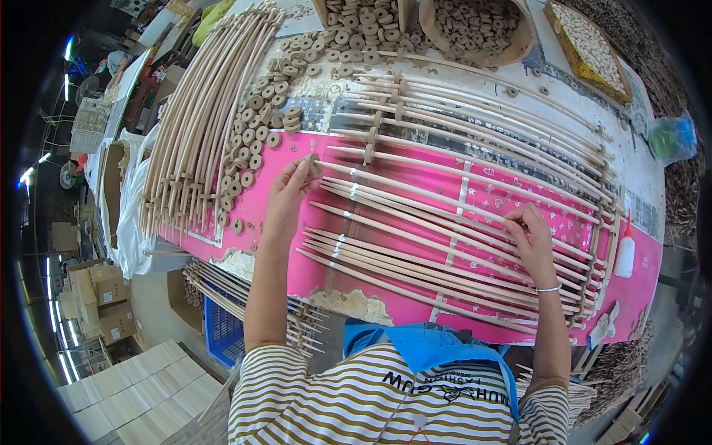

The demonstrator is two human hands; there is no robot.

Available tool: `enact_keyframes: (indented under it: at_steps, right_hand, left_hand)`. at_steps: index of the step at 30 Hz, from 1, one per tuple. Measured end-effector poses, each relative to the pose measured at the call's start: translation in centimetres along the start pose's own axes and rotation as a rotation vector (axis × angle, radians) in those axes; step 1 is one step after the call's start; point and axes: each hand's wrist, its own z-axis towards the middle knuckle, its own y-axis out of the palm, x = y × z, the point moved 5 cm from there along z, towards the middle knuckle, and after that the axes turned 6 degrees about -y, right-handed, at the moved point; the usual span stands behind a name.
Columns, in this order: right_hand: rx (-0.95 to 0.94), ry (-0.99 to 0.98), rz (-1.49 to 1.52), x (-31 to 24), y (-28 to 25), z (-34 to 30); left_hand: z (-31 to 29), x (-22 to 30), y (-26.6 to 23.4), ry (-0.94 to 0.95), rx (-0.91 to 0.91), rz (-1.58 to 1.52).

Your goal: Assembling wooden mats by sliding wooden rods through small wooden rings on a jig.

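Observation:
Several pale wooden rods point(437, 194) lie side by side across the pink table cover, their right ends against a slotted wooden strip point(593, 259). At the left end of one rod, my left hand point(291, 185) pinches a small wooden ring point(313, 165) between thumb and fingers. The ring touches the rod tip or sits round it; I cannot tell which. Farther right, my right hand point(530, 233) has its fingers closed on what looks like the same rod. A bracelet circles my right wrist. Beyond my hands, more rods point(489, 137) pass through short wooden crosspieces point(371, 137).
Loose wooden rings point(256, 133) spread over the table's left side, beside stacked rod assemblies point(196, 126). At the back stand a round tub point(528, 37) of rings and a yellow box point(623, 93) of small pale pieces. A white glue bottle point(625, 252) stands at the right.

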Motion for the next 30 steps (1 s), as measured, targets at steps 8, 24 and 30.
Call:
enact_keyframes:
  at_steps: [8,24,30]
  right_hand:
    - [-0.003,-0.035,-0.022,-0.3,0.1,0.3]
    - [0.053,-0.166,-0.220,-1.5,0.2,1.4]
    - [0.081,-0.217,-0.166,-0.8,0.8,2.1]
  left_hand:
    - [0.3,-0.5,0.4,-0.022,-0.016,0.027]
    - [-1.6,1.0,5.7,0.037,0.059,0.107]
    - [-1.6,1.7,6.5,0.177,0.056,0.214]
